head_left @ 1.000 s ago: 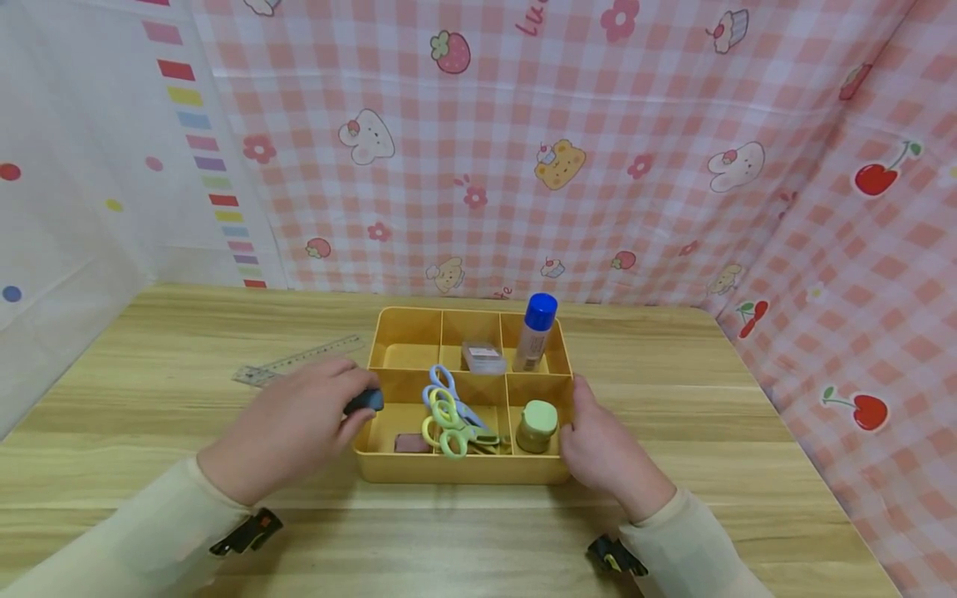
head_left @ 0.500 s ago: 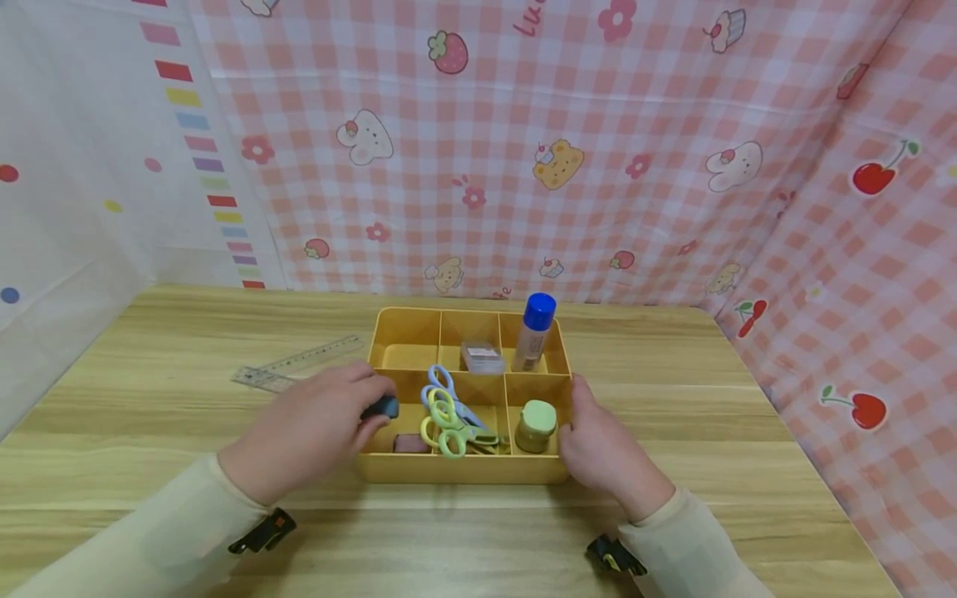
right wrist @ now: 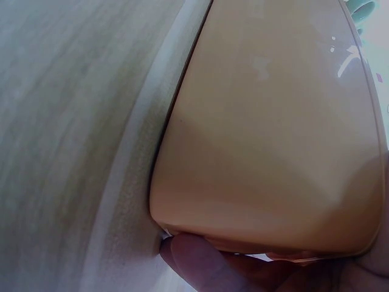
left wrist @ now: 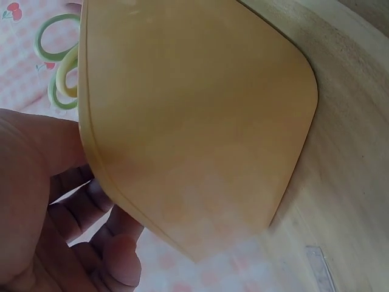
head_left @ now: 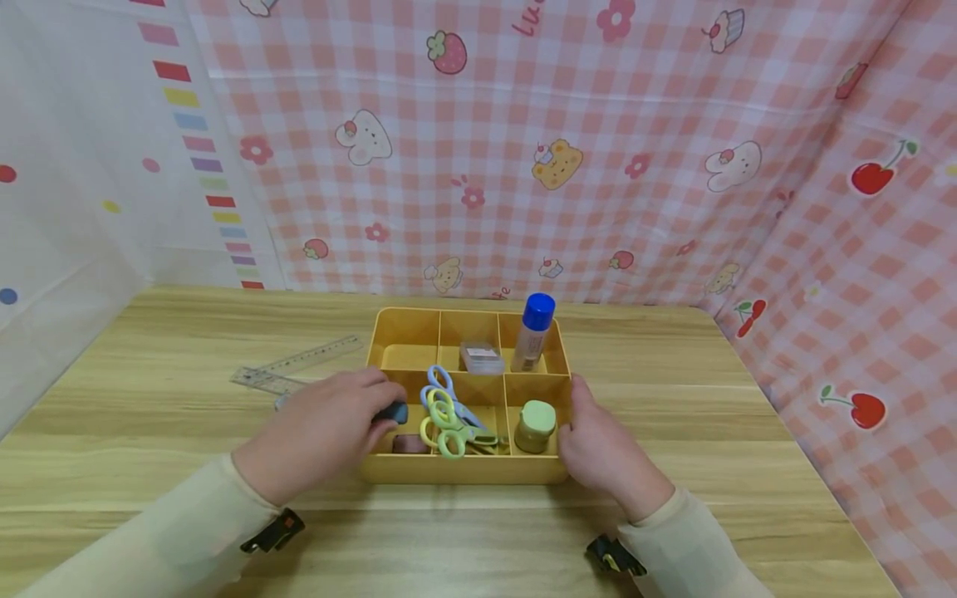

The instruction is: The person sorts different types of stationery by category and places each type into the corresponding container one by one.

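Note:
My left hand [head_left: 321,436] pinches a small dark blue block [head_left: 393,412] between thumb and fingers, over the front left compartment of a yellow divided box [head_left: 463,471]. In the left wrist view its fingers curl beside the box's rim and outer wall. My right hand [head_left: 609,448] grips the box's right end, fingers bent round the corner as the right wrist view shows. Below the blue block lies a purplish block [head_left: 410,444]. Blue, yellow and green-handled scissors [head_left: 453,415] lean in the front middle compartment. A small jar with a green lid [head_left: 535,425] occupies the front right one.
A blue-capped glue stick [head_left: 532,334] stands in the back right compartment. Beside it, the back middle one holds a small clear case [head_left: 482,358]. Behind my left hand lies a clear ruler [head_left: 277,374] on the wooden table [head_left: 463,540]. Patterned cloth [head_left: 478,166] hangs at the back.
My left hand has moved right, carrying the dark blue block from the box's left rim to over the front left compartment. The right hand keeps its grip in place.

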Demonstrator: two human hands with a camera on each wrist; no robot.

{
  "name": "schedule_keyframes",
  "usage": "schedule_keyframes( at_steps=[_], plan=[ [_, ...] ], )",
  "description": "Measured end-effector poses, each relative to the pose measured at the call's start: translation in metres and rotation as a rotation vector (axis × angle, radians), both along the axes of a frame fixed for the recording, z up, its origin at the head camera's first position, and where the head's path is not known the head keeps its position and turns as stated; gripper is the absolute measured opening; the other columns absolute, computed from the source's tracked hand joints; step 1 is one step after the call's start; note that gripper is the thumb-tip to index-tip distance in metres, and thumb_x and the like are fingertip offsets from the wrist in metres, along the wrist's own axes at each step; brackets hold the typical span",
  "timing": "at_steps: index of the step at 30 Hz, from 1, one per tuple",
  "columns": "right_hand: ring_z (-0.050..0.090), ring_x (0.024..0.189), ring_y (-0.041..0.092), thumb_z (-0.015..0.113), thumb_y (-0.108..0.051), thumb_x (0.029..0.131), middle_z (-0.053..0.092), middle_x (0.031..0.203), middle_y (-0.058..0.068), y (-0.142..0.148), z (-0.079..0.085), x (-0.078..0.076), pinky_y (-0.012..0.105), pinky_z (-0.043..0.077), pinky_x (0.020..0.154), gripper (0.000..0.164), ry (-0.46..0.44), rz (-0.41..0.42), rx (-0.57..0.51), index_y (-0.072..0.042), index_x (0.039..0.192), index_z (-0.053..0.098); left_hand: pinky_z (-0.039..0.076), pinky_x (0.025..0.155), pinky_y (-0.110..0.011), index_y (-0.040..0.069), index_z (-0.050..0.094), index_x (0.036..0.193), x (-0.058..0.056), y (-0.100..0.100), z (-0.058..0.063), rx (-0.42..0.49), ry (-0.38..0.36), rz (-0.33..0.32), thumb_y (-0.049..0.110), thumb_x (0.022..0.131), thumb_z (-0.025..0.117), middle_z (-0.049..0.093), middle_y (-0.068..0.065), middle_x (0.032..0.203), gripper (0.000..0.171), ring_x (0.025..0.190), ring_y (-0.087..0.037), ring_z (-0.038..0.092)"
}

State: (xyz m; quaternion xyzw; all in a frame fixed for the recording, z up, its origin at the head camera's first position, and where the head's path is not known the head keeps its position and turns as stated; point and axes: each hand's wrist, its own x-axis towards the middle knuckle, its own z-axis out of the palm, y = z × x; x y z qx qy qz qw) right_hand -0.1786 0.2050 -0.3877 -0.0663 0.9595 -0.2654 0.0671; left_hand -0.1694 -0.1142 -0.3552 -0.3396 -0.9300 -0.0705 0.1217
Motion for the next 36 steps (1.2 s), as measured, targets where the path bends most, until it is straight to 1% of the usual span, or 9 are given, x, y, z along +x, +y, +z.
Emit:
schedule_keyframes(
  at_steps=[4,13,17,27,36],
  plan=[
    [0.041,0.119,0.03,0.039,-0.009,0.09,0.04,0.136,0.029,0.0,0.001,0.0,0.053,0.037,0.099,0.067,0.002,0.003,-0.001,0.003,0.147,0.006,0.049,0.06,-0.027,0.019,0.065,0.1,0.0,0.001,-0.001,-0.006,-0.005,0.0,0.027,0.085,0.067,0.052,0.01,0.085,0.017,0.07,-0.006,0.045],
    [0.043,0.116,0.029,0.039,-0.009,0.09,0.042,0.136,0.028,0.0,0.0,0.0,0.053,0.039,0.097,0.066,0.004,0.001,0.0,0.003,0.147,0.007,0.047,0.058,-0.025,0.02,0.065,0.098,-0.002,0.005,-0.004,-0.031,-0.022,0.001,0.025,0.085,0.066,0.049,0.011,0.082,0.014,0.068,-0.006,0.044],
    [0.044,0.116,0.029,0.039,-0.009,0.09,0.042,0.136,0.028,0.0,0.0,0.0,0.053,0.04,0.097,0.066,0.002,0.0,0.003,0.002,0.147,0.007,0.046,0.057,-0.025,0.018,0.066,0.1,-0.002,0.006,-0.005,-0.037,-0.03,0.001,0.025,0.085,0.066,0.05,0.011,0.082,0.016,0.067,-0.005,0.044],
    [0.043,0.117,0.029,0.04,-0.009,0.09,0.041,0.136,0.028,0.0,-0.001,0.0,0.053,0.039,0.097,0.067,0.018,0.006,0.011,0.003,0.147,0.008,0.048,0.057,-0.026,0.018,0.066,0.102,-0.002,0.008,-0.008,-0.037,-0.006,-0.003,0.027,0.084,0.068,0.051,0.011,0.082,0.02,0.067,-0.005,0.045],
    [0.041,0.119,0.03,0.039,-0.009,0.091,0.039,0.138,0.028,0.0,0.0,-0.001,0.053,0.038,0.099,0.066,0.009,0.004,0.008,0.004,0.147,0.007,0.046,0.055,-0.025,0.018,0.066,0.101,-0.002,0.011,-0.007,-0.045,-0.024,0.005,0.031,0.084,0.069,0.05,0.012,0.08,0.021,0.066,-0.005,0.044]
  ],
)
